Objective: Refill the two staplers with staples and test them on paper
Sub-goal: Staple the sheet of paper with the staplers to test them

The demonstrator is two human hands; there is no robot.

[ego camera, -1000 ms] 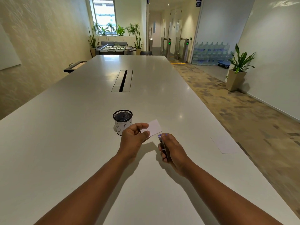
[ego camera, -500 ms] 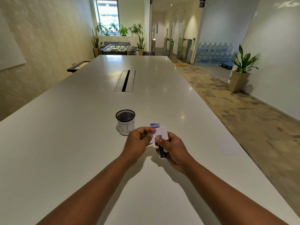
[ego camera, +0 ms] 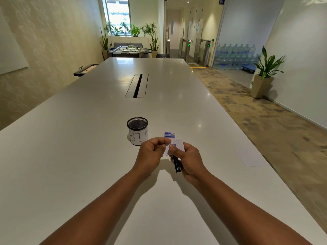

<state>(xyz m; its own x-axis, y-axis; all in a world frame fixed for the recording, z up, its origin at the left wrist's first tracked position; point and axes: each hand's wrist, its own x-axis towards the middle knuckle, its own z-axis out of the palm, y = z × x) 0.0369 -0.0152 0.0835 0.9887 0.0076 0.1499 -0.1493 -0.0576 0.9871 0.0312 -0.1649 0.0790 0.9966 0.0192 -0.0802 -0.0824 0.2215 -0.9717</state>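
My left hand (ego camera: 150,154) pinches a small white slip of paper (ego camera: 177,146) by its left edge, just above the table. My right hand (ego camera: 190,160) grips a small dark blue stapler (ego camera: 176,163), whose front end meets the slip's lower edge; my thumb lies on top of it. A small blue and white staple box (ego camera: 169,134) lies on the table just beyond the paper. I see only this one stapler.
A black mesh cup (ego camera: 137,130) with a white label reading BIN stands left of the staple box. A white sheet (ego camera: 247,156) lies near the table's right edge. A cable slot (ego camera: 137,85) runs along the white table's (ego camera: 70,156) middle.
My hands have come together: the stapler has moved left and up onto the paper's edge. The staple box, hidden a second ago behind the slip, now shows beyond it.
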